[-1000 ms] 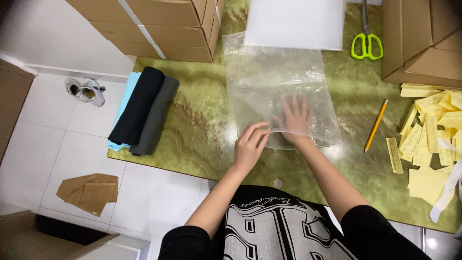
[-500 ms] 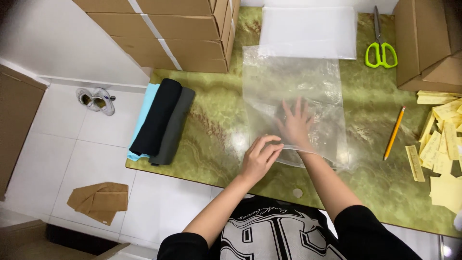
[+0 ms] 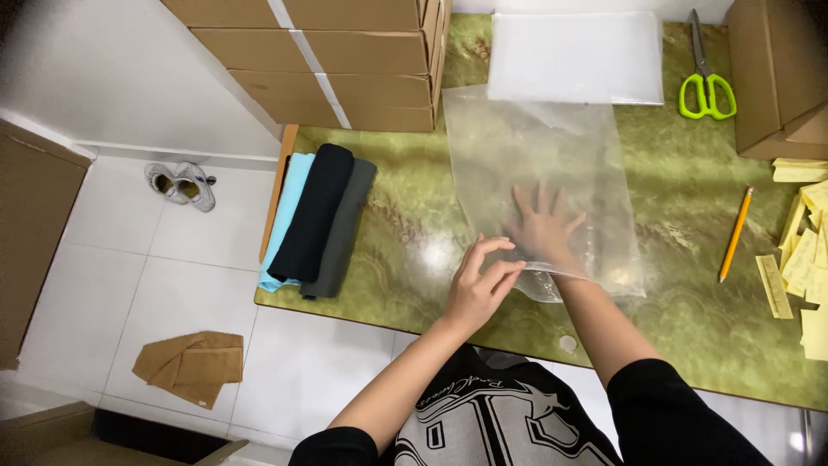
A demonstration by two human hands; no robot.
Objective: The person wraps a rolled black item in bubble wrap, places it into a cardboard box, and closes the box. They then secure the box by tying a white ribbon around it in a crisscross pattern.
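A large clear plastic bag [image 3: 552, 147] lies flat on the green marbled table [image 3: 690, 293]. My right hand [image 3: 543, 226] is pushed inside the bag through its near open end, fingers spread, seen through the plastic. My left hand [image 3: 481, 285] pinches the bag's near edge at the opening. Folded garments lie at the table's left end: a black one [image 3: 312, 211], a dark grey one [image 3: 345, 229] and a light blue one [image 3: 283, 216] side by side.
A stack of clear bags [image 3: 576, 56] lies at the back. Green-handled scissors [image 3: 707, 82], a pencil [image 3: 736, 233] and yellow paper slips [image 3: 802, 259] are on the right. Cardboard boxes [image 3: 345, 60] stand at the back left and right. Shoes [image 3: 179, 185] and cardboard scraps [image 3: 191, 367] are on the floor.
My right hand has slid deeper into the bag with fingers spread wider. My left hand has closed on the bag's edge. The view has shifted slightly.
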